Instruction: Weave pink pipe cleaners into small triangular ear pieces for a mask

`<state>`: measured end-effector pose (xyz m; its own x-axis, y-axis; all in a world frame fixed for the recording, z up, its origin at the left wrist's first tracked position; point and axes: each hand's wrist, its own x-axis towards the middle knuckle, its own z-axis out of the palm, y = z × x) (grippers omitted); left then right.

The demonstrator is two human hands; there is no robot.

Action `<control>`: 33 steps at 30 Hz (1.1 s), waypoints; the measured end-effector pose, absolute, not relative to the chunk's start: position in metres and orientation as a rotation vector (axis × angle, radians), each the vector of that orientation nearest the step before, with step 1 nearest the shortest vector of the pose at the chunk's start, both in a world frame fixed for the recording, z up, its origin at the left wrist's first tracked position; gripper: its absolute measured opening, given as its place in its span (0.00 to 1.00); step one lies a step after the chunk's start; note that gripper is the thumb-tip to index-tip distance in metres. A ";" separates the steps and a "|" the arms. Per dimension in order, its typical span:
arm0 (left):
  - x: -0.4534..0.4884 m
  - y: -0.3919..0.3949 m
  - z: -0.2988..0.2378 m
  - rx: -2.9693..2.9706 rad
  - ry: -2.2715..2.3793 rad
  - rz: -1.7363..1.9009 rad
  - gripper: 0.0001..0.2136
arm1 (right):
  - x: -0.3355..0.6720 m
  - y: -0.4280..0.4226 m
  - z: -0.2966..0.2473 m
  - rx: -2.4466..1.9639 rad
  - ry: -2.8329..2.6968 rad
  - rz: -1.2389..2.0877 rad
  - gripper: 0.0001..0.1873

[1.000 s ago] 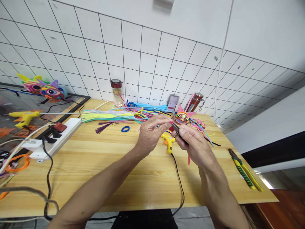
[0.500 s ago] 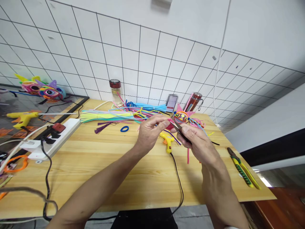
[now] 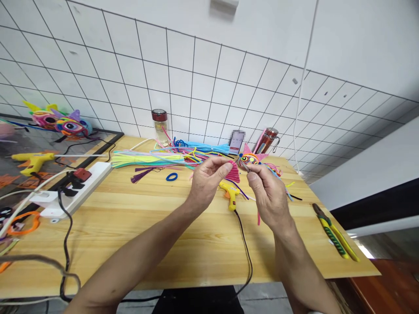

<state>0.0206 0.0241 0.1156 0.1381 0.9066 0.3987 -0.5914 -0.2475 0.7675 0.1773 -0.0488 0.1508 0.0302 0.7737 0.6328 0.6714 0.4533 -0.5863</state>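
L hand (image 3: pixel 207 179) has grip closed on ridged pink pipe-cleaner piece (image 3: pixel 233 173), mid-scene over desk (image 3: pixel 157 235); R hand (image 3: pixel 271 198) grips small metal tool (image 3: pixel 245 167), tip just right of piece. If L pinch slackens, piece cld twist & tip prob. snag its fuzz

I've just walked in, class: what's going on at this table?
A person's left hand pinches a ribbed pink piece, while the right hand holds a small metal tool near it. On the table, a yellow glue gun lies near the hands, a colourful face figure sits beyond them, and pliers lie off to the right.
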 end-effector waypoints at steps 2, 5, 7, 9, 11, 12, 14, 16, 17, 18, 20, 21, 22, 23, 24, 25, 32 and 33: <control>0.022 0.025 0.114 1.046 0.382 1.466 0.14 | 0.176 -0.046 0.148 -1.271 -1.631 0.179 0.13; 0.024 0.024 0.113 0.972 0.363 1.422 0.15 | 0.172 -0.038 0.144 -1.295 -1.530 0.352 0.15; 0.025 0.023 0.112 0.929 0.355 1.379 0.15 | 0.167 -0.033 0.142 -1.306 -1.484 0.456 0.16; 0.027 0.022 0.111 0.902 0.346 1.349 0.16 | 0.164 -0.029 0.141 -1.313 -1.465 0.495 0.14; 0.029 0.022 0.109 0.900 0.345 1.342 0.16 | 0.162 -0.027 0.140 -1.328 -1.455 0.485 0.12; 0.030 0.021 0.108 0.910 0.351 1.343 0.16 | 0.162 -0.027 0.140 -1.335 -1.450 0.474 0.12; 0.030 0.022 0.106 0.940 0.371 1.350 0.16 | 0.161 -0.027 0.139 -1.342 -1.442 0.449 0.12; 0.030 0.023 0.106 0.977 0.376 1.347 0.16 | 0.161 -0.028 0.138 -1.338 -1.442 0.418 0.12; 0.029 0.023 0.106 0.996 0.369 1.342 0.15 | 0.162 -0.028 0.138 -1.336 -1.445 0.401 0.12; 0.029 0.024 0.106 1.013 0.358 1.337 0.16 | 0.162 -0.028 0.138 -1.333 -1.448 0.387 0.12; 0.027 0.025 0.106 1.049 0.338 1.319 0.16 | 0.162 -0.029 0.137 -1.327 -1.454 0.368 0.11; 0.027 0.025 0.106 1.064 0.333 1.307 0.16 | 0.162 -0.029 0.138 -1.321 -1.459 0.364 0.10; 0.026 0.026 0.106 1.074 0.327 1.296 0.16 | 0.162 -0.029 0.138 -1.312 -1.463 0.361 0.10; 0.026 0.026 0.106 1.080 0.321 1.283 0.17 | 0.162 -0.030 0.138 -1.301 -1.468 0.360 0.10; 0.026 0.026 0.105 1.083 0.311 1.272 0.17 | 0.162 -0.030 0.138 -1.288 -1.471 0.361 0.11; 0.025 0.026 0.105 1.083 0.300 1.264 0.17 | 0.162 -0.030 0.139 -1.276 -1.472 0.362 0.11; 0.025 0.029 0.104 1.071 0.289 1.257 0.18 | 0.166 -0.030 0.139 -1.273 -1.493 0.287 0.08; 0.025 0.030 0.105 1.071 0.292 1.259 0.19 | 0.166 -0.030 0.138 -1.275 -1.501 0.283 0.08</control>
